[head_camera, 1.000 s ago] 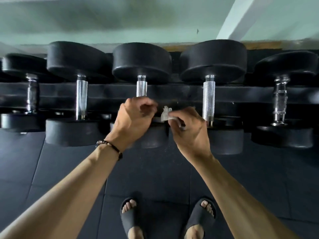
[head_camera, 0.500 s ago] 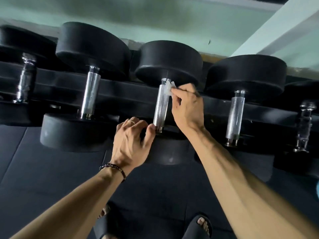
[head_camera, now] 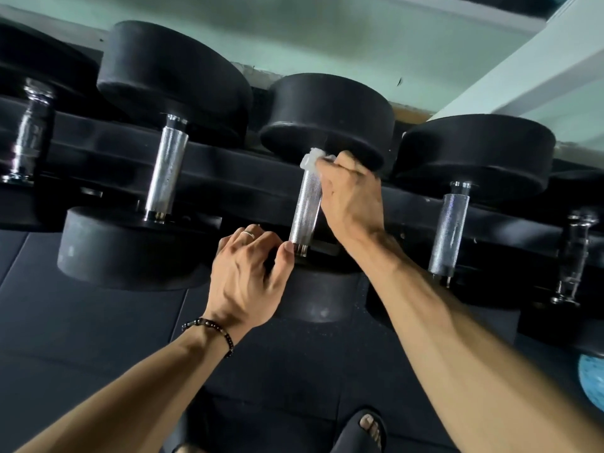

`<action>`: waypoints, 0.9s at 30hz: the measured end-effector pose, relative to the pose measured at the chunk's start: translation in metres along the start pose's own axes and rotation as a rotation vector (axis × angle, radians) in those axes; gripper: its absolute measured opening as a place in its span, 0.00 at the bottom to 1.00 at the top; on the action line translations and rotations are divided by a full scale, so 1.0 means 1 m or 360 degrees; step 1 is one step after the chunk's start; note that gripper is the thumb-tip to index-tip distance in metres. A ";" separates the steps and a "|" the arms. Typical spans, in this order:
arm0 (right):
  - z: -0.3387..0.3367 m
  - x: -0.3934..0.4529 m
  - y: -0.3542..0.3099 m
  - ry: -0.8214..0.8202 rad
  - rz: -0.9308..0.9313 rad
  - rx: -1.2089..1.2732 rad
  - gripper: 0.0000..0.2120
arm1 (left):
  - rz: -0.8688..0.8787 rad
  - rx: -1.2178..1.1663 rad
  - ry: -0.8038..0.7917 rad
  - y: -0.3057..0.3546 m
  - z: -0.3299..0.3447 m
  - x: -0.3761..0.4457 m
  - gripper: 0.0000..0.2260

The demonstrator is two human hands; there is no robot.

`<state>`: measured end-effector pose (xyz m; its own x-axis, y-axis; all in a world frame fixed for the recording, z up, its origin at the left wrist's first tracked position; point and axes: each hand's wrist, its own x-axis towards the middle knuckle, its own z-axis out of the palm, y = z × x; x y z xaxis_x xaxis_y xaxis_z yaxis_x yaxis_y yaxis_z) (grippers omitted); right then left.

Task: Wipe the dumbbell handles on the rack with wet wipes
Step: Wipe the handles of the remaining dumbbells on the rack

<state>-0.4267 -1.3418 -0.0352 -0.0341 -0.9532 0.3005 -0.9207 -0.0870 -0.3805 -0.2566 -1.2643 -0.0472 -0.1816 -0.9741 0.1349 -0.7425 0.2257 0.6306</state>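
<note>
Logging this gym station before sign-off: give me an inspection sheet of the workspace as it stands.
Surface: black dumbbell rack, dumbbells lying across it.
Job's things: white wet wipe pressed to the top of the knurled handle of the middle dumbbell; neighbouring handles and bare.
Clutter: blue ball at the right edge, partly out of frame.
Hands: right hand pinches the wipe against the handle; left hand rests on the near weight head, thumb by the handle's base, ring and beaded bracelet worn.
Cables: nothing seen.
Surroundings: dark rubber floor tiles, pale green wall, a sandalled foot below.
</note>
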 end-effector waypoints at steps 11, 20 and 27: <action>-0.005 0.000 0.011 -0.0121 0.0138 0.0341 0.06 | 0.0004 0.0003 0.0008 -0.002 0.000 -0.001 0.19; -0.007 -0.010 0.013 -0.0391 0.0339 0.0749 0.04 | 0.0033 -0.0032 0.0038 0.000 0.001 -0.001 0.13; -0.022 -0.033 0.012 -0.1254 0.0166 0.0621 0.12 | 0.0002 -0.0023 0.0026 -0.002 0.000 -0.001 0.17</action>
<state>-0.4446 -1.3048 -0.0308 0.3002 -0.8716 -0.3875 -0.7245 0.0559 -0.6870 -0.2554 -1.2639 -0.0486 -0.1716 -0.9740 0.1481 -0.7329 0.2267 0.6414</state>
